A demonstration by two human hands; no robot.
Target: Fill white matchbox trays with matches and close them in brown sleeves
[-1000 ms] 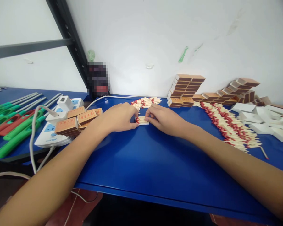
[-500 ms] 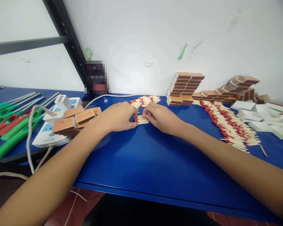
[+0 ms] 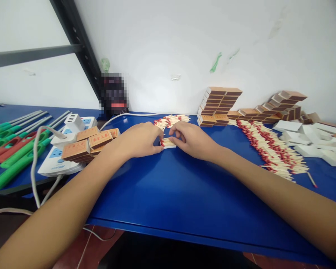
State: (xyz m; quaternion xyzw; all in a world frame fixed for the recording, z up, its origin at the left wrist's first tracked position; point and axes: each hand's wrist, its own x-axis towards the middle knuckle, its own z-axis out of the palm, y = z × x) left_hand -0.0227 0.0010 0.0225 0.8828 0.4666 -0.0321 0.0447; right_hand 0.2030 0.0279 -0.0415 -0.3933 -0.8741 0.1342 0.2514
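Hands [image 3: 145,140] crowd a match tray [image 3: 167,143]; loose matches [image 3: 172,120] lie behind.

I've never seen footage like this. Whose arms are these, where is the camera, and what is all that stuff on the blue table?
There is no machine here: the arms belong to a person, and the camera sits on that person's head, looking forward and down. So the left hand and right hand reach in from the bottom of the picture. Between them, on the blue table, they grip a small open tray of matches with red heads showing. Just behind lies a small heap of loose matches, and a long row of matches runs along the right. Brown matchbox sleeves are stacked against the wall, with white empty trays at far right. On the left are finished orange matchboxes resting on a white power strip, beside green and red long lighters.
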